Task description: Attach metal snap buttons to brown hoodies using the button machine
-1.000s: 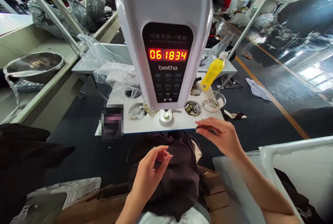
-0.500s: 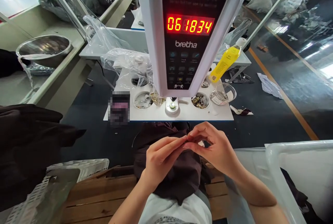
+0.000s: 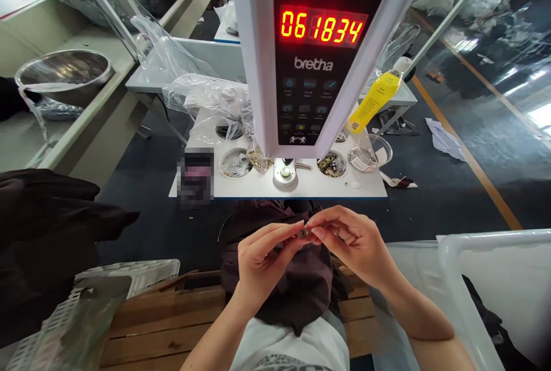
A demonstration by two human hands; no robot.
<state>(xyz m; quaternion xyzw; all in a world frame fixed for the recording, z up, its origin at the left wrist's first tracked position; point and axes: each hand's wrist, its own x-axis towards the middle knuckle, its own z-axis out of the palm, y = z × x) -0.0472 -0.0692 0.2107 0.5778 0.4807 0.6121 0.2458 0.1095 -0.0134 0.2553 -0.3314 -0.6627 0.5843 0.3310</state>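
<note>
My left hand (image 3: 262, 259) and my right hand (image 3: 350, 242) meet fingertip to fingertip over a dark brown garment (image 3: 297, 285) on my lap. Both pinch a small metal button part (image 3: 303, 233) between thumb and fingers. Just ahead stands a white button machine (image 3: 318, 43) with a red counter reading 061834. Its white table (image 3: 258, 187) has round wells holding metal fasteners (image 3: 331, 165).
A yellow bottle (image 3: 376, 101) and a clear dish (image 3: 370, 153) sit at the table's right. Plastic bags (image 3: 202, 95) lie at its left. A steel bowl (image 3: 64, 72) rests on the left shelf. Dark cloth (image 3: 43, 233) is piled at left, a white bin (image 3: 495, 279) stands at right.
My hands came together from apart and now pinch the small metal part between them. The view tilted down and closer to the machine.
</note>
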